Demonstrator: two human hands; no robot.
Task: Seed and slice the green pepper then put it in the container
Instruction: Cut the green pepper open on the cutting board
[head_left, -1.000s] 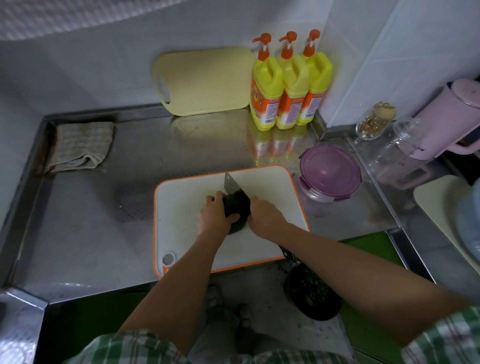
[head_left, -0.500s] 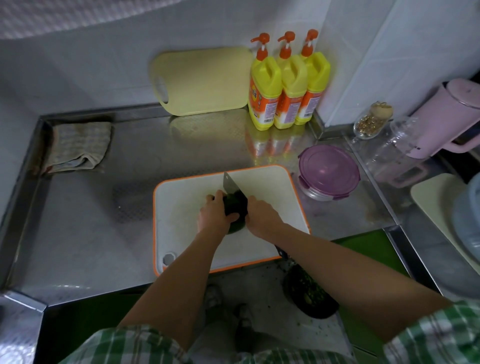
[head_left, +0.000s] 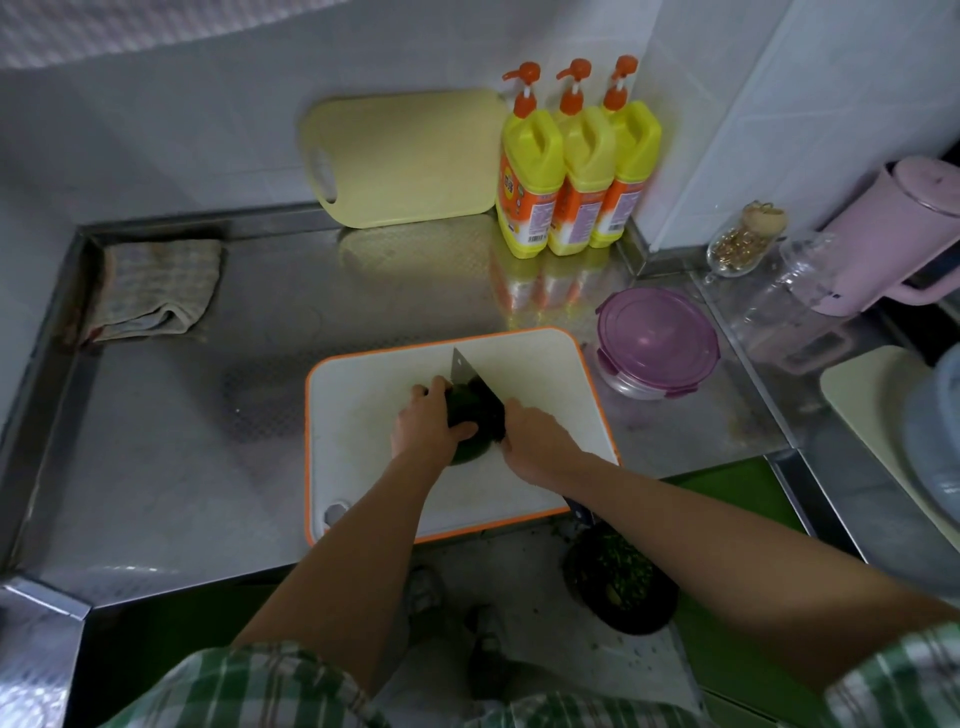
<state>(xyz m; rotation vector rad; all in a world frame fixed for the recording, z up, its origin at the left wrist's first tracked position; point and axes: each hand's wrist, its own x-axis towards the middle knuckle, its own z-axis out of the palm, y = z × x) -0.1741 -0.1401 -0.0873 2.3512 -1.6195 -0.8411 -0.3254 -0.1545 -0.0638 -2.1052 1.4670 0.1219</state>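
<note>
- Little has moved against the earlier frames: left hand (head_left: 423, 423), right hand (head_left: 535, 441) and knife (head_left: 475, 384) sit as before, blade across the pepper (head_left: 470, 449).
- Pepper lies mid-board (head_left: 545, 374) on the surface (head_left: 208, 441). Left fingers (head_left: 436, 389) curl over its far-left side, thumb on the near side, clamped, likely to stop it rolling.
- Right hand is closed round the knife handle, its fingers mostly hidden. Blade stands just right of the left fingertips, touching the pepper.
- Judgement: halving cut, ahead of seeding.
- Container (head_left: 657, 338), lid on, waits just right of the board.

Knife (head_left: 469, 382) against green pepper (head_left: 470, 448) on board (head_left: 545, 374)
</note>
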